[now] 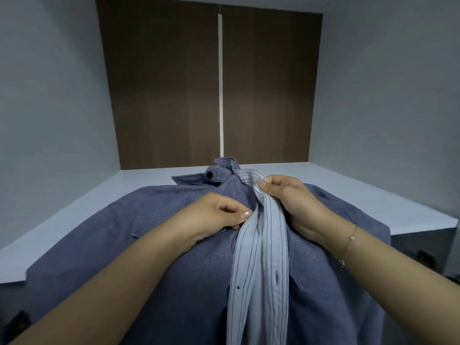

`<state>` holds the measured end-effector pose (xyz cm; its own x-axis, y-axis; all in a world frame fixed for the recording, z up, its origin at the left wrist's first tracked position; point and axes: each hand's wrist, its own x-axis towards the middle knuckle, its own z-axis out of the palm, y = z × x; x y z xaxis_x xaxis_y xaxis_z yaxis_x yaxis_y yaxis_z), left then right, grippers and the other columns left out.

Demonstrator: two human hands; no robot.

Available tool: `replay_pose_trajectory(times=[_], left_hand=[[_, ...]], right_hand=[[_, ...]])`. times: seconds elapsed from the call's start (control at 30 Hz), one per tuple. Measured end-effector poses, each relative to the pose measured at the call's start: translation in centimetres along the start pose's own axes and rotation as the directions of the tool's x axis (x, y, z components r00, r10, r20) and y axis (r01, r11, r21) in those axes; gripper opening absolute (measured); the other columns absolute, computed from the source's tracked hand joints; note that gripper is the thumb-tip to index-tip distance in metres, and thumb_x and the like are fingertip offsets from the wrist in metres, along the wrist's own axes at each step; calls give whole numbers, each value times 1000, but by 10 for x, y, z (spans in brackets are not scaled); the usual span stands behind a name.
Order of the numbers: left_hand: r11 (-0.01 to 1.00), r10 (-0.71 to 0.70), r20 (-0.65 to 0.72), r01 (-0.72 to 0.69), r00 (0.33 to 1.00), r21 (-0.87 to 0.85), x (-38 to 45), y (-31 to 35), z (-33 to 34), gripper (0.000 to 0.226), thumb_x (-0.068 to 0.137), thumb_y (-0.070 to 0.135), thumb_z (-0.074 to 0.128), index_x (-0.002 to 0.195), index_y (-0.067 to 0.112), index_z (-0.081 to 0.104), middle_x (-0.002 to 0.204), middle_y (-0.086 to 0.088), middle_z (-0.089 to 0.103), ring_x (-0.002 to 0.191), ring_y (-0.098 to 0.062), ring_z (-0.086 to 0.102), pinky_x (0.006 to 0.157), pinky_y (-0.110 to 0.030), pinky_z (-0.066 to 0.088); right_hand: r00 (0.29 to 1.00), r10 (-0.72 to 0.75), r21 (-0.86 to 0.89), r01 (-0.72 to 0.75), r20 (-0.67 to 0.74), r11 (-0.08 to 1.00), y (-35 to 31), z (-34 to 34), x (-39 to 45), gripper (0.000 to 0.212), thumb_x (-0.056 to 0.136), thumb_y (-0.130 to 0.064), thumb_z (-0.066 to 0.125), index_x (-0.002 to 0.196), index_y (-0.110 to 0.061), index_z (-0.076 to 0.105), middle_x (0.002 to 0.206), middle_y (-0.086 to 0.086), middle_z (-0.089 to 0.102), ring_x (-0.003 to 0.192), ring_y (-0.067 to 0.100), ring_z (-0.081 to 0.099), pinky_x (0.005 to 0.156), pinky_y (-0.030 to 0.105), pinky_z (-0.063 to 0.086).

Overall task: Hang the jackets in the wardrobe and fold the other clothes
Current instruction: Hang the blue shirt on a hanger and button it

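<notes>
White shelf [311, 175], both hands pinching shirt [174, 245] placket

**A:** lighting's pretty dim tbh, cool bluish cast everywhere. The brown back panel [169, 83] is darkest up top and a bit brighter midway down.

**B:** yeah, soft light, no glare, no hard shadows. Wide-angle warps the shelf [348, 195] edges and side walls. Denim shirt [154, 232] weave is sharp in the middle; bottom corners go murky and smeared.
</notes>
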<state>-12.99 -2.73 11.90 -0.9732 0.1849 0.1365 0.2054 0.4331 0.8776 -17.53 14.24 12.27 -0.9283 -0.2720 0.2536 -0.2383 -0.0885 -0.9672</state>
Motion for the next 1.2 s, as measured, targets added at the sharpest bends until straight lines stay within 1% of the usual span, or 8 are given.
replay_pose_trajectory(times=[0.17,0.27,0.4,0.67,0.8,0.93,1.1,1.2], left_hand=[[990,-26,-125,43,992,133,10,8,20,8,79,22,80,81,17,75,73,3,70,77,-11,64,89,-27,51],[956,-52,-112,82,992,283,15,10,23,14,79,32,77,74,19,73,64,9,63,70,-10,59,81,-27,50],[929,-80,-63,97,995,357,18,12,22,33,78,45,75,79,12,70,65,6,55,65,-12,50,67,-26,39],[995,94,32,-94,995,13,3,0,5,9,87,11,71,84,10,63,62,6,69,55,3,57,52,-9,41],[988,96,-62,-103,993,-117,0,-1,5,10,83,0,70,82,9,65,65,-3,71,59,-5,64,58,-11,47],[979,71,-45,-78,996,-191,0,-4,-1,9,81,1,73,83,9,69,71,-4,72,66,-8,66,66,-13,52],[953,54,25,-44,998,-299,-1,-5,-6,10,79,1,73,81,10,74,79,-8,75,72,-9,70,69,-13,55],[944,52,19,-43,998,-327,-1,-4,-6,9,79,2,72,80,10,74,75,-7,75,64,-3,68,55,-7,47]], right_hand=[[998,62,18,-62,16,998,-6,-2,-2,25,92,-17,63,68,-8,63,59,6,57,50,14,49,50,23,42],[995,93,-214,-81,46,973,-14,-10,-13,25,89,-22,69,68,-9,64,52,4,52,42,13,39,39,21,30],[995,86,-454,-54,49,889,-15,-21,-40,26,84,-29,73,74,-6,67,53,5,55,43,14,46,39,20,37],[967,-227,-450,155,-111,880,14,-6,-58,22,85,-14,71,66,-13,60,51,-11,50,46,0,41,49,15,35],[965,-251,-483,182,-81,856,14,11,-60,20,74,-31,76,69,-18,62,62,-10,64,58,6,57,59,30,46],[937,-333,-673,181,-103,717,22,21,-60,22,76,-37,75,87,-22,63,81,-5,72,81,18,67,73,44,54],[868,-483,-717,264,-115,645,30,19,-64,14,83,-29,73,89,-21,63,71,-4,67,62,11,58,61,40,50],[826,-547,-713,302,-136,633,33,20,-67,14,81,-24,77,86,-23,63,67,-10,58,60,4,51,56,18,38]])
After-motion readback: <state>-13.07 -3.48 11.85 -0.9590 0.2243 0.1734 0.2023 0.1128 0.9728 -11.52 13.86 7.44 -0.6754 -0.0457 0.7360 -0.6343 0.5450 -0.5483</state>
